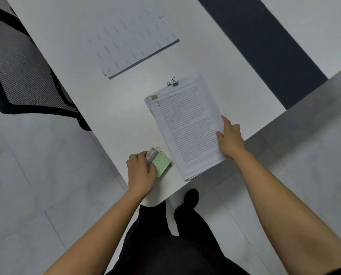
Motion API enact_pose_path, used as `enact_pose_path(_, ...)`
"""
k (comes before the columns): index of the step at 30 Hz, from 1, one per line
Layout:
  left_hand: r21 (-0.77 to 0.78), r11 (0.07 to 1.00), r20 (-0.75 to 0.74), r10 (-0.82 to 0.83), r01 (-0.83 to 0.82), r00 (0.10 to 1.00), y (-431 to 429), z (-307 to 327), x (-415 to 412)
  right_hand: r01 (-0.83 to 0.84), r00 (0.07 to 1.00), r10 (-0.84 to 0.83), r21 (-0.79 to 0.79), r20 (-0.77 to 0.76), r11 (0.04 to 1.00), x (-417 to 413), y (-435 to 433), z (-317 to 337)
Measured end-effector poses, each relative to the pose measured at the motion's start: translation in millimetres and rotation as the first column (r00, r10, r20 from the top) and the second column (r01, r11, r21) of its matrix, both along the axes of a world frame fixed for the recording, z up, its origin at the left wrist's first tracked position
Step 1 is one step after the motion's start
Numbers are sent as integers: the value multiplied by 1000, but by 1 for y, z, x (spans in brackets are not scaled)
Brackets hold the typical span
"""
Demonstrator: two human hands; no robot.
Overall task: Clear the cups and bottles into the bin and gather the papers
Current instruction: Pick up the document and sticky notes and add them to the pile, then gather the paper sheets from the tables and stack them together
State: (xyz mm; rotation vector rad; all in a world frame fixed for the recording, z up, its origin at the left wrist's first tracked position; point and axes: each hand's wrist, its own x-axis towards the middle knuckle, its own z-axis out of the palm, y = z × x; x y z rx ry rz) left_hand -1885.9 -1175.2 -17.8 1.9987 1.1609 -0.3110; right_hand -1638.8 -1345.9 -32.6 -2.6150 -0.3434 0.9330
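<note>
right grip (230,138) is on the clipped stack of papers (185,128), thumb on top of the printed page and fingers at its right edge, pinching it. the stack lies flat and angled on the white tabletop (106,108), its near corner right at the tabletop's edge. there's a yellow binder clip (155,98) on the top left corner and a teal binder clip (174,82) along the far edge.

over to the left grip (140,169): the fingers are curled round a small pale bundle (151,154) lying against a green note pad (161,162), near the tabletop's corner and just beside the stack. too blurred to say what the bundle is.

a second stack of papers (133,40) sits farther up the tabletop, well apart and untouched. a black mesh chair (20,62) stands at the left.
</note>
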Motion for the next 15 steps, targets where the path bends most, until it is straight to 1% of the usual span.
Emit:
enact_pose_path(2, 72, 997, -27, -24, 25, 999, 0, -1, 2, 10, 999, -9, -31, 39, 999, -1, 5, -2)
enact_pose_path(4, 97, 994, -30, -38, 41, 999, -1, 1, 4, 18, 997, -13, -62, 75, 998, -3, 8, 0)
enact_pose_path(6, 79, 996, -10, -29, 30, 1000, 1, 3, 2, 18, 996, -10, -98, 89, 995, -6, 6, 7)
enact_pose_path(8, 42, 999, 49, 28, -30, 998, 6, 15, -5, 26, 996, -17, -96, 93, 995, -13, 1, 22)
enact_pose_path(9, 28, 997, 91, 63, -66, 994, 8, 24, -9, 48, 994, -42, -60, 97, 997, -19, -2, 32)
enact_pose_path(11, 15, 989, 183, 144, -149, 973, 11, 52, -19, 119, 989, -126, 95, 74, 988, -37, -7, 58)
enact_pose_path(13, 9, 969, 275, 233, -245, 933, 13, 85, -30, 197, 979, -205, 286, 0, 938, -63, -13, 90)
enact_pose_path(15, 4, 939, 358, 321, -345, 877, 12, 120, -46, 251, 967, -243, 443, -78, 861, -92, -18, 124)
